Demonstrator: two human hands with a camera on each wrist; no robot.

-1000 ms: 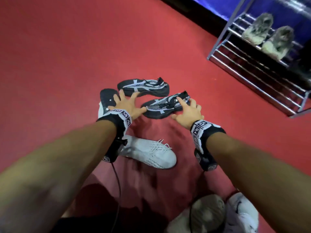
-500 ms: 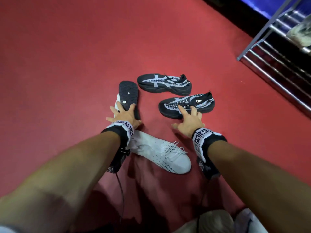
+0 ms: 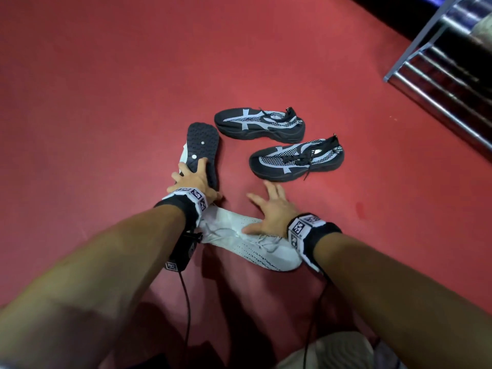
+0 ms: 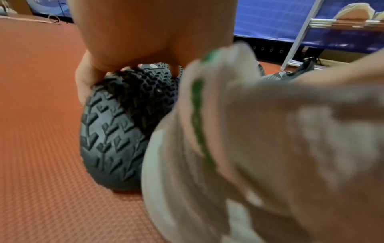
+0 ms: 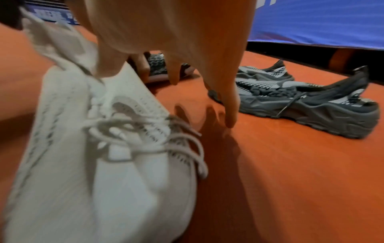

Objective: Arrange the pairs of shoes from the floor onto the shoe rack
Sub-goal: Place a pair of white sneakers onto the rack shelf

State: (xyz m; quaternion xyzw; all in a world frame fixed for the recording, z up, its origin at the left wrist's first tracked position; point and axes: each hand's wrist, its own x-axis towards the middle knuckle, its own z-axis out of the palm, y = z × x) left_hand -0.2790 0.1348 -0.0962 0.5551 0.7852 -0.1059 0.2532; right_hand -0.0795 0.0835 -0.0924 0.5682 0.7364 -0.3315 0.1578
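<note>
An overturned white shoe (image 3: 203, 145) lies with its black treaded sole (image 4: 112, 134) facing up. My left hand (image 3: 192, 173) grips that sole near the heel, thumb and fingers wrapped over its edges. The second white shoe (image 3: 255, 249) lies upright on its sole, just below both wrists. My right hand (image 3: 267, 207) hovers over its laced top (image 5: 116, 131) with fingers spread and straight, and the thumb touches the upper. A pair of black shoes with pale stripes (image 3: 259, 126) (image 3: 295, 162) sits beyond the hands. The metal shoe rack (image 3: 436, 75) stands at the upper right.
The floor is a red textured mat (image 3: 106, 89). A blue banner (image 5: 311, 21) runs along the wall behind the rack. Pale shoes (image 4: 351, 11) sit on a rack shelf. Wrist-camera cables trail under both forearms, and my light trouser leg (image 3: 335, 352) shows at the bottom.
My right hand has pulled back from the nearer black shoe to the upright white shoe. My left hand has stayed on the overturned white shoe, settling lower on its sole.
</note>
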